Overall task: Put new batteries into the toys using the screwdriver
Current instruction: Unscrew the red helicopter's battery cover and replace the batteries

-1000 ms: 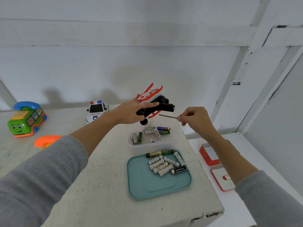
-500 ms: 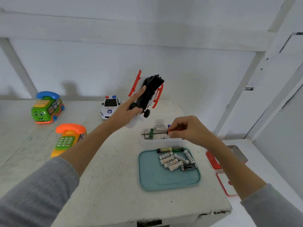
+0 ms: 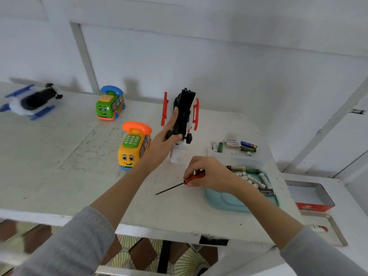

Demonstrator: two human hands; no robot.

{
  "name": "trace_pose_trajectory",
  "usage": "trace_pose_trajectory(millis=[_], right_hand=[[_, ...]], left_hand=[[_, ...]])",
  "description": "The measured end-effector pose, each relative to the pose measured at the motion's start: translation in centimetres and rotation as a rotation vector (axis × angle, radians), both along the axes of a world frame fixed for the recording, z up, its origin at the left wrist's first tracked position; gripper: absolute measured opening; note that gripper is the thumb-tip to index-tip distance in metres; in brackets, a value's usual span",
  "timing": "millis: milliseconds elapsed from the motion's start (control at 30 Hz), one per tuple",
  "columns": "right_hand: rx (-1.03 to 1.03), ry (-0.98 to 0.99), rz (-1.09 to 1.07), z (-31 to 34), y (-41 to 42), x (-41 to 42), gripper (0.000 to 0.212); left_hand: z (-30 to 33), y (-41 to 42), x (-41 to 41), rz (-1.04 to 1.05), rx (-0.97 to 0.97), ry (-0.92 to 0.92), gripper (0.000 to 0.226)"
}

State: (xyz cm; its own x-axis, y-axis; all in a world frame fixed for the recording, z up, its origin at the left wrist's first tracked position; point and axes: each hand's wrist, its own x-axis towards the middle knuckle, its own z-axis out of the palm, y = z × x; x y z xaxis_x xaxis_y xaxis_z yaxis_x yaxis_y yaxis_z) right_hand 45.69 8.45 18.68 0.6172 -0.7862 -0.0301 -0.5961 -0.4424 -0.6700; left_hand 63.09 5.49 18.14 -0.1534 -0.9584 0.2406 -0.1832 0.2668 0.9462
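The red toy stands nearly on end at the table's middle, belly turned toward the person, its white tail near or on the table. The left hand grips it low on the black underside, fingers curled round by the wheels, likely to keep the battery hatch facing up for the tool. The right hand pinches the screwdriver by its red handle, low over the table at about five o'clock from the toy; the shaft points away toward eight o'clock, not at the hatch, so I judge the tool is between uses rather than driving a screw.

At three o'clock from the toy lies a clear tray with a few batteries. Nearer the person sits a teal lid carrying more batteries, partly hidden by the right wrist. Which lot is fresh I cannot tell.

At nine o'clock, just beside the left wrist, stands a yellow phone; a green phone is behind it, and a blue toy lies far off at ten o'clock. A red tin sits on a lower shelf to the right. Nothing blocks the hatch; the yellow phone crowds the left arm.
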Motion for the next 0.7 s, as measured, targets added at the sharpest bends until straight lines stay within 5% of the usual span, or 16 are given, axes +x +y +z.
trace_pose_trajectory(millis=[500,700], right_hand=[[-0.129,0.076,0.034,-2.4,1.2,1.2,0.025],[-0.043,-0.042,-0.186,1.1,1.0,-5.1,0.026]], left_hand=[[-0.7,1.4,0.7,0.028,-0.038,0.050,0.065],[-0.4,1.7,0.5,0.028,-0.044,0.073,0.067]])
